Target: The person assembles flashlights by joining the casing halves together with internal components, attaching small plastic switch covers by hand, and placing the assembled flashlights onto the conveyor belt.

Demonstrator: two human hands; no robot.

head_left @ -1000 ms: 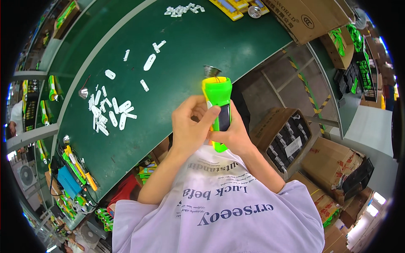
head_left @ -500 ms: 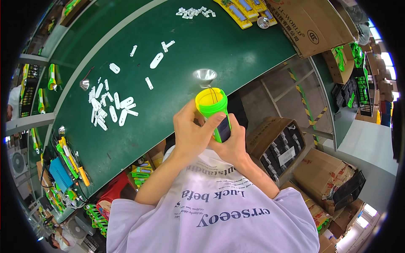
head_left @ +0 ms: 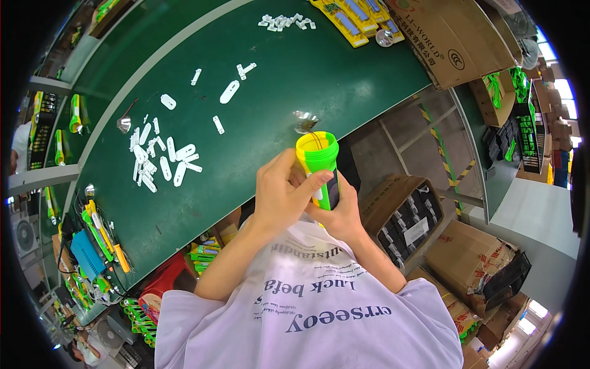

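Note:
Both my hands hold a green and yellow flashlight body upright in front of my chest, its round mouth facing up. My left hand is closed on its left side, thumb stretched across the front. Lower down, my right hand wraps the dark-panelled side from the right. Thin wires rise from the open mouth to a shiny reflector, which lies beyond the rim by the table's edge. Part of my left fingers is hidden behind the body.
White plastic pieces lie scattered on the green table. Another reflector is at the left. Yellow flashlight parts and a cardboard box are at the far right. A carton of dark parts stands beside my right arm.
The flashlight body has shifted slightly right and been turned, so more of its green threaded neck shows. The wired reflector has tipped and moved a little right and down.

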